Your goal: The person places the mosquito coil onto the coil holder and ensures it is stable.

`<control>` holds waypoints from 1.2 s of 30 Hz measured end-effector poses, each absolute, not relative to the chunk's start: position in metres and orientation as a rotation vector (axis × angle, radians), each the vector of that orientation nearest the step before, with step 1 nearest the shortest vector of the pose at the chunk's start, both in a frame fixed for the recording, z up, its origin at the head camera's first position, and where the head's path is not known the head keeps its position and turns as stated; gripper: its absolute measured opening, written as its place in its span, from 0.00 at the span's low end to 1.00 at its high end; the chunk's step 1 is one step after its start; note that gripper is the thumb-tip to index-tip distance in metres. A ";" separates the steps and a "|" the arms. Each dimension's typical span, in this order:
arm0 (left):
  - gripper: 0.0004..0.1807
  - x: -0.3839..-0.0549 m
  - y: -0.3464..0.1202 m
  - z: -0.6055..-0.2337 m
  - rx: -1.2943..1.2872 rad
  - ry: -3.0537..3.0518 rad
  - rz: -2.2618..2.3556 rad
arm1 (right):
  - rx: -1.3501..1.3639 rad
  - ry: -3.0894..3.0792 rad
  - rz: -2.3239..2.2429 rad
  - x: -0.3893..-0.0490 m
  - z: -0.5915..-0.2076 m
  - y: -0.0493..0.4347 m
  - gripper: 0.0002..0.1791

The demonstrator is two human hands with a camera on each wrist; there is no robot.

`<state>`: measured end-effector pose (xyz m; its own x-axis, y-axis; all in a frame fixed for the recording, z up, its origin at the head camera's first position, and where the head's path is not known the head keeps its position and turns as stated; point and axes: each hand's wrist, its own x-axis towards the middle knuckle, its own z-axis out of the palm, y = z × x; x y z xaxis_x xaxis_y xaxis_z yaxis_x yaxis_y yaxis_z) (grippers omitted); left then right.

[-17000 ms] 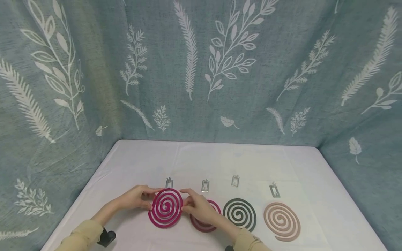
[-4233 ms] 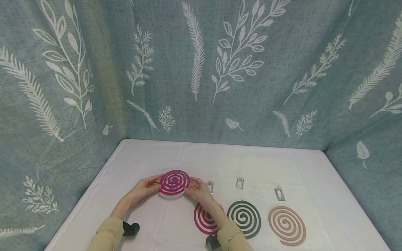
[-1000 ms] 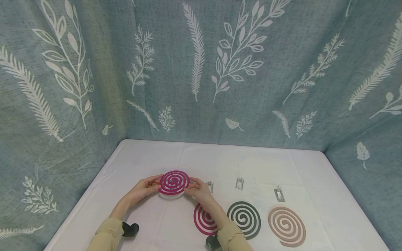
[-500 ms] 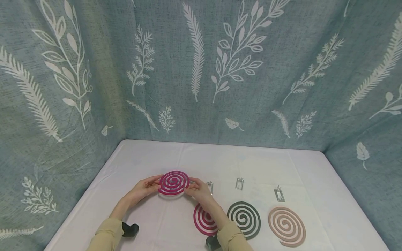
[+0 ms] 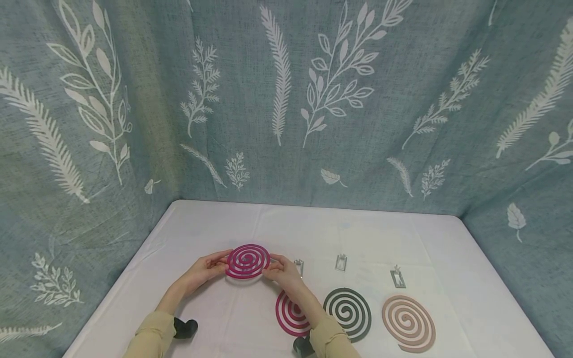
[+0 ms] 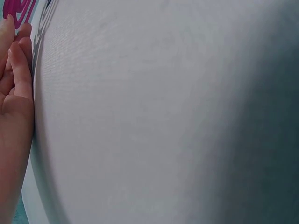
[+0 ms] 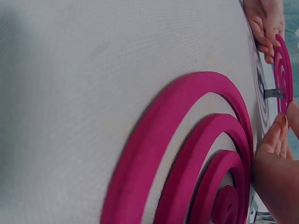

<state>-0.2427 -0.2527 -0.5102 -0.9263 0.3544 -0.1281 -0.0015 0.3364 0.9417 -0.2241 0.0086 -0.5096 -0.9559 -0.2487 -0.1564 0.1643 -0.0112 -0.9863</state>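
Note:
A magenta mosquito coil (image 5: 247,258) is held level above the white table, with a pale shadow beneath it. My left hand (image 5: 203,271) pinches its left rim and my right hand (image 5: 286,274) its right rim. Under the coil's middle, a small metal stand (image 7: 273,93) rises in the right wrist view, its tip at the spiral; whether it bears the weight I cannot tell. A second magenta coil (image 7: 140,154) lies flat on the table below my right forearm, which partly hides it in the head view.
Right of it lie a dark green coil (image 5: 346,312) and a brown coil (image 5: 405,318). Behind them are small metal stands: one (image 5: 302,269) beside my right hand, one (image 5: 341,256) in the middle, another (image 5: 394,279) farther right. A patterned blue-green curtain (image 5: 286,169) borders the table (image 5: 380,233).
Since the oldest frame, both hands have carried the magenta coil away from me, over the leftmost stand, and laid it flatter. Over the last few seconds hands and coil have stayed practically still.

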 end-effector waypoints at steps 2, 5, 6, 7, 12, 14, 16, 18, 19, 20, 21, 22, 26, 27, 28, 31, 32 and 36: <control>0.33 -0.243 -0.253 -0.510 0.326 2.283 1.628 | -0.086 1.981 -2.043 -0.224 -0.510 0.008 0.32; 0.33 -0.243 -0.253 -0.510 0.344 2.271 1.641 | -0.090 1.975 -2.044 -0.224 -0.509 0.009 0.32; 0.33 -0.243 -0.254 -0.511 0.349 2.268 1.641 | -0.092 1.973 -2.046 -0.224 -0.509 0.009 0.32; 0.33 -0.243 -0.254 -0.511 0.349 2.267 1.642 | -0.094 1.970 -2.050 -0.224 -0.508 0.009 0.32; 0.33 -0.244 -0.255 -0.511 0.375 2.250 1.647 | -0.103 1.961 -2.066 -0.224 -0.508 0.010 0.32; 0.33 -0.244 -0.255 -0.510 0.384 2.241 1.655 | -0.105 1.959 -2.070 -0.224 -0.509 0.010 0.32; 0.33 -0.244 -0.254 -0.510 0.383 2.240 1.657 | -0.107 1.961 -2.071 -0.224 -0.509 0.010 0.32; 0.33 -0.243 -0.254 -0.510 0.367 2.243 1.656 | -0.112 1.965 -2.068 -0.224 -0.509 0.010 0.32; 0.33 -0.243 -0.254 -0.510 0.363 2.243 1.655 | -0.115 1.965 -2.067 -0.224 -0.509 0.010 0.32; 0.33 -0.243 -0.254 -0.510 0.357 2.243 1.656 | -0.116 1.964 -2.065 -0.224 -0.509 0.010 0.32; 0.33 -0.243 -0.253 -0.510 0.353 2.242 1.657 | -0.121 1.967 -2.062 -0.224 -0.510 0.010 0.32; 0.33 -0.243 -0.253 -0.510 0.351 2.241 1.659 | -0.122 1.965 -2.061 -0.224 -0.509 0.011 0.32; 0.33 -0.243 -0.253 -0.509 0.350 2.236 1.666 | -0.133 1.968 -2.051 -0.224 -0.510 0.011 0.33; 0.33 -0.243 -0.253 -0.509 0.349 2.236 1.667 | -0.138 1.972 -2.048 -0.224 -0.510 0.011 0.33; 0.33 -0.243 -0.253 -0.509 0.345 2.236 1.668 | -0.138 1.969 -2.050 -0.224 -0.510 0.011 0.33; 0.33 -0.242 -0.252 -0.508 0.338 2.237 1.667 | -0.136 1.965 -2.053 -0.224 -0.510 0.011 0.32; 0.32 -0.242 -0.252 -0.507 0.337 2.238 1.666 | -0.140 1.968 -2.052 -0.224 -0.510 0.012 0.32; 0.32 -0.242 -0.252 -0.507 0.343 2.241 1.664 | -0.141 1.964 -2.052 -0.224 -0.510 0.012 0.33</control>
<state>-0.2420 -0.2522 -0.5074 -0.9174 0.3803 -0.1175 -0.0024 0.2899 0.9571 -0.2242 0.0118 -0.5102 -0.9513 -0.2783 -0.1328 0.1447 -0.0229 -0.9892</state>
